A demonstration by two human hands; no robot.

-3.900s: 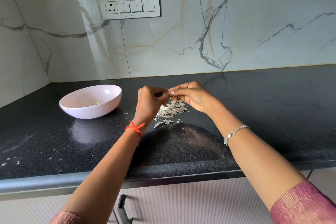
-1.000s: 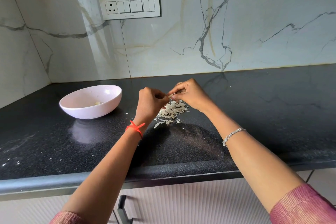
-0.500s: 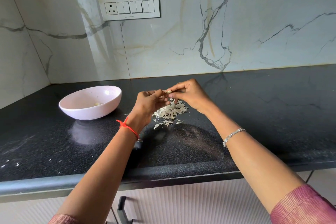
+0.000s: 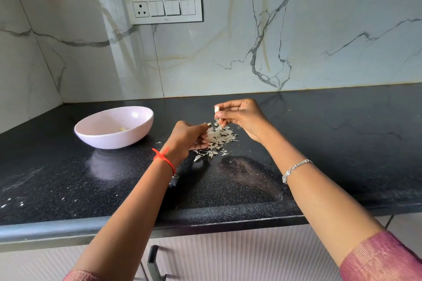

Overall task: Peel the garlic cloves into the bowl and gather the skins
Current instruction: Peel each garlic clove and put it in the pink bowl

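Observation:
My right hand (image 4: 242, 118) pinches a pale garlic clove (image 4: 216, 110) between thumb and fingertips, a little above the black counter (image 4: 319, 143). Right under it lies a heap of thin whitish garlic skins (image 4: 219, 138). My left hand (image 4: 189, 138) hovers low at the left edge of the heap, fingers curled, with a small bit of skin (image 4: 209, 124) at its fingertips. A pale pink bowl (image 4: 96, 137) stands to the left of both hands and holds one peeled clove (image 4: 122, 129).
The marble wall with a switch panel (image 4: 164, 8) rises behind the counter, and another wall closes the left side. Small skin flecks (image 4: 13, 203) dot the counter at the near left. A cabinet handle (image 4: 153, 262) sits below the counter's front edge.
The hands were together working on the clove; now they have parted. My right hand has lifted the clove slightly, and my left hand has dropped down toward the skin heap.

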